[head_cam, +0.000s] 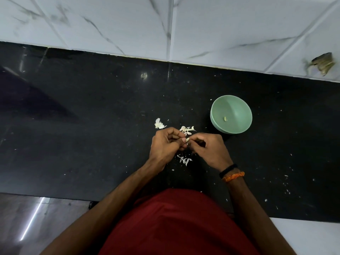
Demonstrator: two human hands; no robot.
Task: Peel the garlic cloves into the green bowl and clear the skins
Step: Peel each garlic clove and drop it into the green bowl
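Pinched between the fingers of left hand [166, 144] and right hand [207, 150] above the tabletop [92, 126]: garlic clove [187, 139], green bowl [231, 114] beyond-right, nearer the right hand.

The counter [92, 126] is glossy black flecked with tiny white specks, and the wall tiles [128, 24] behind it are white with grey marble veins. The bowl [237, 126] is pale green and holds 1 yellowish clove [225, 118], while the loose skins [159, 124] are papery white. The shirt [174, 227] is dark red, and the right wrist wears 2 bands, a black band [228, 170] and an orange thread [233, 176].
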